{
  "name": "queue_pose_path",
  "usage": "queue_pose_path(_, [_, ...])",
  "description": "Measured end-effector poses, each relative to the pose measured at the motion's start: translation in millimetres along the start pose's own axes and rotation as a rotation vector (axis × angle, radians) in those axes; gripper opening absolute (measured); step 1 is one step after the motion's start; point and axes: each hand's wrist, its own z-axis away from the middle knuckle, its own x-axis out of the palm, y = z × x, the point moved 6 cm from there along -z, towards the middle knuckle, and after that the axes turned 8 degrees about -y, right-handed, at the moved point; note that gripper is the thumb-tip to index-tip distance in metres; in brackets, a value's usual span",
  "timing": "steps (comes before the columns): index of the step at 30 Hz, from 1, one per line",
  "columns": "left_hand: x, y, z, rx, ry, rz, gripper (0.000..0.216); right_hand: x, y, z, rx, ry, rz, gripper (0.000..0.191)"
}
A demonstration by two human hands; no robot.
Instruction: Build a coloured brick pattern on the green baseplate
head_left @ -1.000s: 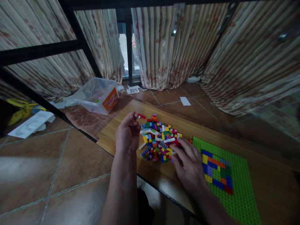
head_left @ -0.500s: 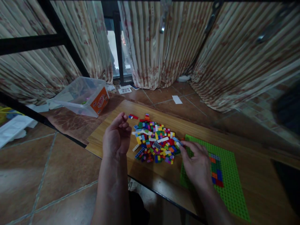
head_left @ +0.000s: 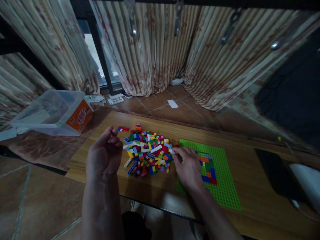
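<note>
A pile of small multicoloured toy bricks (head_left: 150, 155) lies on the wooden table. At its right edge, my right hand (head_left: 188, 165) has thumb and forefinger pinched together on a small white toy brick (head_left: 171, 151), with a light blue brick (head_left: 167, 145) beside it. My right hand partly covers the green baseplate (head_left: 226, 176), which carries a flat block of joined bricks (head_left: 213, 174) in blue, red, orange and green. My left hand (head_left: 106, 151) is raised left of the pile, fingers curled in. Whether anything sits in those fingers is hidden.
A clear plastic box (head_left: 50, 111) with an orange label stands beyond the table's left end. On the right of the table (head_left: 247, 220) lie a dark flat object (head_left: 277, 173) and a white object (head_left: 306, 180) with a cable. Striped curtains (head_left: 155, 50) hang behind.
The view has turned to the right, so the table and pile appear farther left. My right hand stays at the pile's right edge, and my left hand keeps its curled pose.
</note>
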Motion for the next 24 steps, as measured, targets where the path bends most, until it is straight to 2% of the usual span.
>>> queue_pose_path(4, [5.1,-4.0,0.0,-0.017,-0.017,-0.027,0.029,-5.6,-5.3,-0.4,-0.023,0.012,-0.061,0.019])
queue_pose_path(7, [7.9,-7.4,0.1,-0.019,-0.024,-0.036,0.029,-22.8,3.2,-0.7,-0.006,0.051,-0.169,0.021])
queue_pose_path(13, [15.0,-18.6,0.4,0.000,-0.090,-0.126,0.020,-69.5,65.8,3.6,0.214,0.204,-0.314,0.023])
queue_pose_path(15, [23.0,-22.6,4.5,0.063,-0.172,-0.252,0.010,-79.5,85.6,6.8,0.272,0.230,-0.338,0.023])
queue_pose_path(17, [35.6,-33.6,12.8,0.087,-0.298,-0.424,0.011,-84.5,99.9,9.7,0.326,0.218,-0.350,0.025])
queue_pose_path(20, [55.7,-68.4,30.2,-0.022,-0.510,-0.642,0.018,-84.9,109.6,13.1,0.382,0.161,-0.351,0.024])
queue_pose_path(24, [72.3,-116.3,48.7,-0.093,-0.655,-0.891,0.022,-80.7,105.3,13.7,0.337,0.079,-0.346,0.016])
